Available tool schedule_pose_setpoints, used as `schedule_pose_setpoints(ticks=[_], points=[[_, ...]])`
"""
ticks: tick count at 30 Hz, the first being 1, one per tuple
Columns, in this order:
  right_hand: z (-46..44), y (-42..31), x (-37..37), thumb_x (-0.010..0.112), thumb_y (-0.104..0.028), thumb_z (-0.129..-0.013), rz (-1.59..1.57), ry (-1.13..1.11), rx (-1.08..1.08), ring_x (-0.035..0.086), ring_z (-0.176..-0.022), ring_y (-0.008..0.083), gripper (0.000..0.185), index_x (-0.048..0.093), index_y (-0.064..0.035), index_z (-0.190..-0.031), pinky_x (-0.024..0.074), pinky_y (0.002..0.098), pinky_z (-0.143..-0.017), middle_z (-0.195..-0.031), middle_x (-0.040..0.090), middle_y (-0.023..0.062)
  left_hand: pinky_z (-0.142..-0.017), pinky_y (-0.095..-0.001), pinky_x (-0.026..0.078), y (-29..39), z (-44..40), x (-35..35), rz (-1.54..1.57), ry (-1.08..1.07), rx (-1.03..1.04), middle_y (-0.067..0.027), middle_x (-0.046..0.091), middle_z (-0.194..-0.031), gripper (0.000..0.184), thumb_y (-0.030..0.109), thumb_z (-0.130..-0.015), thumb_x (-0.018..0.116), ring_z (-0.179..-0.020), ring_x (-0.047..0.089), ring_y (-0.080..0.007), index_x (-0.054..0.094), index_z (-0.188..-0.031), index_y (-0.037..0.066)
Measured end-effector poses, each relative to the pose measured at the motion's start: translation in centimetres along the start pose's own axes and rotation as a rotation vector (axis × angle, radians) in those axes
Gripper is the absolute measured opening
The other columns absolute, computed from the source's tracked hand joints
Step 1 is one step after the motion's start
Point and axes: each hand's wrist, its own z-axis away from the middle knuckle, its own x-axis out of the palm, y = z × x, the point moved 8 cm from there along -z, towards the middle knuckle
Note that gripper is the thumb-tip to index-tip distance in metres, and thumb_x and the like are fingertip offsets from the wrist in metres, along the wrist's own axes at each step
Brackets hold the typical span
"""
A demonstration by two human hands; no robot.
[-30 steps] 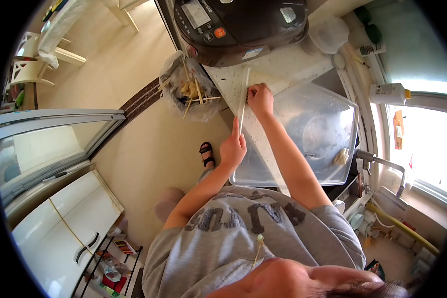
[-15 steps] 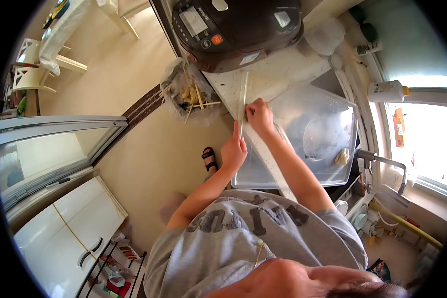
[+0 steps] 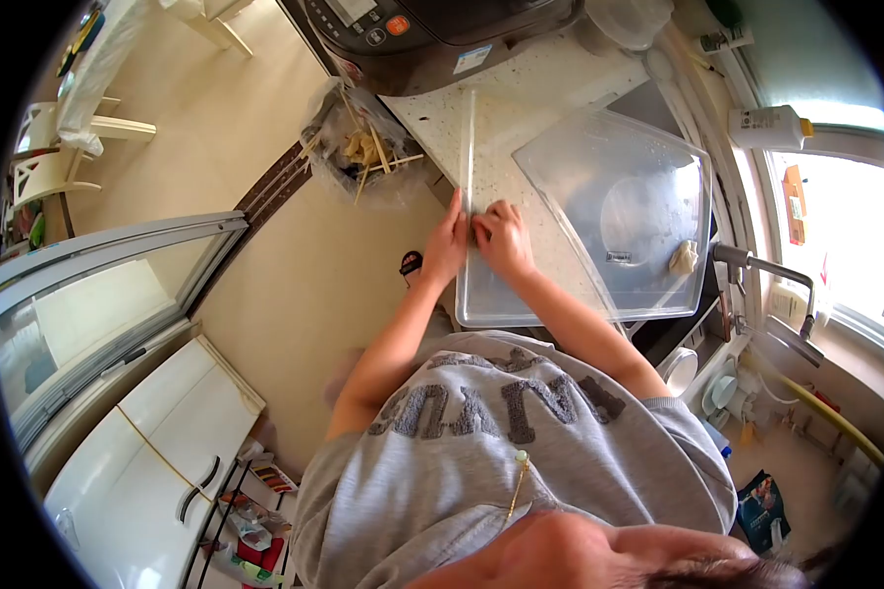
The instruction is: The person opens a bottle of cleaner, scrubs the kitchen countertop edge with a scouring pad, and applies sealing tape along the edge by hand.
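Note:
A large clear plastic lid or tray (image 3: 648, 206) lies on the speckled white countertop (image 3: 521, 118), its pale raised rim running up the left side. My left hand (image 3: 446, 240) rests against the outside of that rim, fingers stretched out along it. Just right of the rim is my right hand (image 3: 502, 239), its fingers curled and pressed together near the edge; whatever they hold, if anything, is too small to name. A crumpled pale cloth (image 3: 684, 257) sits at the sheet's right side.
A dark rice cooker (image 3: 442, 34) stands at the counter's back. A plastic bag with wooden sticks (image 3: 363, 147) hangs at the counter's left edge. On the right are a white bottle (image 3: 768, 128), a faucet (image 3: 781, 275) and a window. A white cabinet (image 3: 138, 452) is at lower left.
Both hands have come closer to the body along the rim, the right one lower beside the left. The view has shifted, so the cooker shows higher up.

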Motion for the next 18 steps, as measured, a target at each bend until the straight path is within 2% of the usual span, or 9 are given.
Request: schedule_pose_setpoints(ticks=[1, 2, 4, 7, 9, 10, 13, 15, 18], points=[[0.7, -0.3, -0.1, 0.063, -0.007, -0.071, -0.010, -0.040, -0.024, 0.055, -0.082, 0.0320, 0.005, 0.066, -0.0054, -0.074, 0.0462, 0.0395, -0.069, -0.083, 0.056, 0.0132, -0.057, -0.0342, 0.045, -0.3, 0.2, 0.3, 0.063, -0.007, 0.011, -0.0165, 0.057, -0.069, 0.048, 0.026, -0.094, 0.040, -0.059, 0.057, -0.0257, 0.031, -0.139, 0.010], [1.1, -0.9, -0.3, 0.063, -0.007, -0.071, -0.025, -0.079, -0.051, 0.054, -0.082, 0.0317, 0.004, 0.066, -0.0053, -0.074, 0.0462, 0.0393, -0.069, -0.083, 0.055, 0.0132, -0.056, -0.0321, 0.044, -0.3, 0.5, 0.3, 0.119, -0.051, -0.136, -0.0139, 0.056, -0.067, 0.046, 0.026, -0.094, 0.041, -0.057, 0.053, -0.0187, 0.037, -0.136, 0.009], [-2.9, 0.4, -0.3, 0.060, -0.006, -0.072, 0.002, 0.035, -0.006, 0.053, -0.081, 0.0315, 0.005, 0.065, -0.0057, -0.073, 0.0461, 0.0394, -0.069, -0.082, 0.054, 0.0125, -0.056, -0.0314, 0.044, 0.2, 0.8, 0.3, 0.145, -0.069, -0.187, -0.0128, 0.057, -0.068, 0.046, 0.026, -0.094, 0.041, -0.057, 0.053, -0.0174, 0.036, -0.136, 0.009], [0.5, -0.6, -0.8, 0.060, -0.006, -0.071, -0.008, 0.079, 0.023, 0.052, -0.081, 0.0313, 0.004, 0.064, -0.0059, -0.070, 0.0461, 0.0397, -0.069, -0.082, 0.053, 0.0116, -0.059, -0.0279, 0.046, 0.5, 1.0, 0.6, 0.221, -0.046, -0.271, -0.0082, 0.060, -0.071, 0.044, 0.026, -0.094, 0.044, -0.061, 0.054, -0.0112, 0.040, -0.134, 0.008], [5.7, -1.1, 0.3, 0.062, -0.004, -0.069, -0.036, -0.072, -0.038, 0.052, -0.082, 0.0307, 0.003, 0.064, -0.0058, -0.070, 0.0470, 0.0387, -0.068, -0.082, 0.053, 0.0109, -0.061, -0.0259, 0.046, 0.5, 0.6, -0.2, 0.181, 0.218, 0.156, -0.0052, 0.061, -0.073, 0.042, 0.024, -0.093, 0.048, -0.065, 0.054, -0.0082, 0.045, -0.131, 0.007], [6.6, -2.0, -0.2, 0.062, -0.004, -0.069, -0.075, -0.079, -0.060, 0.053, -0.082, 0.0304, 0.003, 0.064, -0.0057, -0.070, 0.0473, 0.0381, -0.068, -0.082, 0.053, 0.0107, -0.063, -0.0242, 0.046, 0.4, 0.6, -0.3, 0.204, 0.204, 0.083, -0.0035, 0.061, -0.075, 0.041, 0.023, -0.092, 0.051, -0.067, 0.053, -0.0067, 0.048, -0.129, 0.005], [4.9, -2.3, -0.5, 0.067, -0.004, -0.065, -0.112, -0.131, -0.098, 0.054, -0.080, 0.0304, 0.009, 0.066, -0.0048, -0.074, 0.0474, 0.0369, -0.069, -0.083, 0.054, 0.0114, -0.060, -0.0242, 0.045, -0.7, 0.4, 0.2, 0.223, 0.171, 0.012, -0.0025, 0.060, -0.072, 0.041, 0.024, -0.091, 0.051, -0.065, 0.052, -0.0066, 0.049, -0.127, 0.005], [3.6, -2.4, -0.9, 0.063, -0.004, -0.068, -0.085, -0.027, -0.054, 0.053, -0.082, 0.0301, 0.003, 0.064, -0.0052, -0.071, 0.0474, 0.0381, -0.068, -0.083, 0.053, 0.0109, -0.056, -0.0249, 0.043, -0.3, 0.4, -0.5, 0.187, 0.168, 0.031, -0.0035, 0.056, -0.067, 0.039, 0.024, -0.091, 0.052, -0.062, 0.050, -0.0060, 0.051, -0.125, 0.006], [5.5, -2.3, -0.5, 0.062, -0.004, -0.068, -0.087, -0.067, -0.071, 0.053, -0.081, 0.0291, 0.003, 0.064, -0.0047, -0.071, 0.0471, 0.0375, -0.068, -0.082, 0.053, 0.0104, -0.051, -0.0292, 0.043, 2.1, 0.0, -1.1, -0.066, 0.160, -0.047, -0.0107, 0.056, -0.066, 0.032, 0.020, -0.089, 0.054, -0.055, 0.053, -0.0158, 0.057, -0.114, 0.001]])
